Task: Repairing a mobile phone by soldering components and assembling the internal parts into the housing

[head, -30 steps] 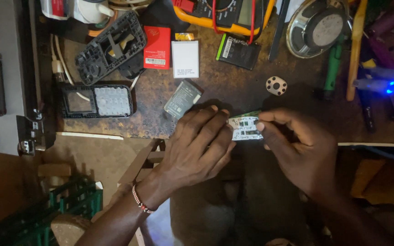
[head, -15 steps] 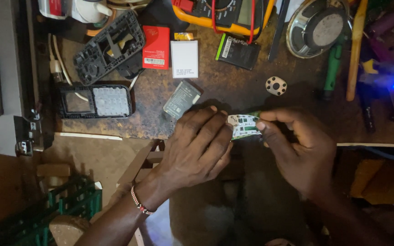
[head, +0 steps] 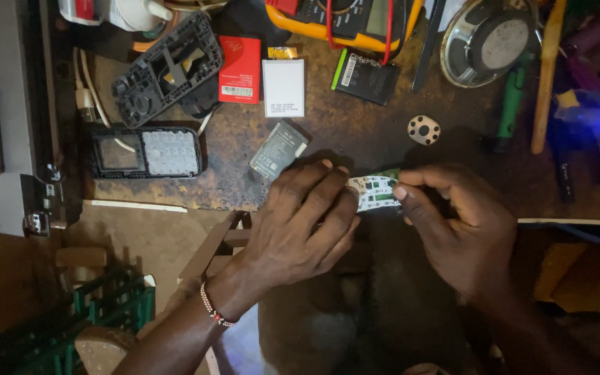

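Note:
A small green and white phone circuit board (head: 375,192) lies flat at the front edge of the dark workbench (head: 342,146). My left hand (head: 298,226) covers its left end, fingertips pressing on it. My right hand (head: 456,232) pinches the board's right end between thumb and forefinger. A beaded band sits on my left wrist. Just left of my fingers lies a grey phone battery (head: 278,150).
A phone front with keypad (head: 146,152) and a black back frame (head: 168,67) lie at left. Red (head: 239,70), white (head: 283,87) and black (head: 364,77) batteries, a yellow multimeter (head: 345,17), a speaker (head: 491,38), a small round white part (head: 423,130) and tools sit behind.
Both hands stay on the board; my right fingers have shifted slightly on its right end. Nothing else on the bench has moved.

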